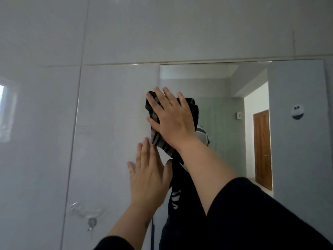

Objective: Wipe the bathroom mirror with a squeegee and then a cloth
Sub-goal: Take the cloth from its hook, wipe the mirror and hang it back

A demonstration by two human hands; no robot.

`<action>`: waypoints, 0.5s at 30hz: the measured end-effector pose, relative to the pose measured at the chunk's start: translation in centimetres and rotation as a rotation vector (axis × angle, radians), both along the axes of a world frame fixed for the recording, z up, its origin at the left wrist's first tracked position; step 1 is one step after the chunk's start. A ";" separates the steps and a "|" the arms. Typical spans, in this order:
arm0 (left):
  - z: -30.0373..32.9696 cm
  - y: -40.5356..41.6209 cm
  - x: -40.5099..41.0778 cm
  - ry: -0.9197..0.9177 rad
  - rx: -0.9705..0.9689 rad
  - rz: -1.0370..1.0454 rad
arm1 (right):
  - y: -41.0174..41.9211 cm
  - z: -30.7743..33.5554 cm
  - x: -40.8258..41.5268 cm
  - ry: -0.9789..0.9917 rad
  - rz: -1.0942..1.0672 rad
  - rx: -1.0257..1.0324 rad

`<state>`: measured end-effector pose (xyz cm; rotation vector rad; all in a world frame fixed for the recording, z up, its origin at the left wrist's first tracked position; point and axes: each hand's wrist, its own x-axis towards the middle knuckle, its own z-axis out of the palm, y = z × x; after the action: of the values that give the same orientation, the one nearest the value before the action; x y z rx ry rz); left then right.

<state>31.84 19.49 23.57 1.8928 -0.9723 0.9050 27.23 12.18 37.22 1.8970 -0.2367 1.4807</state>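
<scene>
The mirror hangs on the tiled wall, its left edge near the centre of the view. My right hand presses a dark striped cloth flat against the mirror's upper left part, fingers spread over it. My left hand lies flat and open on the wall tile just left of the mirror's edge, below the cloth, holding nothing. No squeegee is in sight.
Grey glossy wall tiles surround the mirror. A clear suction hook sticks to the tile at lower left. A small round white holder sits at the right. The mirror reflects a wooden door.
</scene>
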 end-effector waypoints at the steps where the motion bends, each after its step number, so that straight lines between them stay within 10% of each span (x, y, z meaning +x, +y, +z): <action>1: 0.0 0.0 0.1 0.002 0.006 0.000 | -0.4 -0.3 -0.3 0.007 0.011 -0.008; 15: 0.0 -0.1 0.5 0.009 0.065 -0.016 | -8.8 -3.2 -12.2 -0.076 -0.095 0.160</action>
<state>32.37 19.40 23.55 1.9388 -1.0208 0.8639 15.00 3.43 33.97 1.9271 -0.4869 1.5094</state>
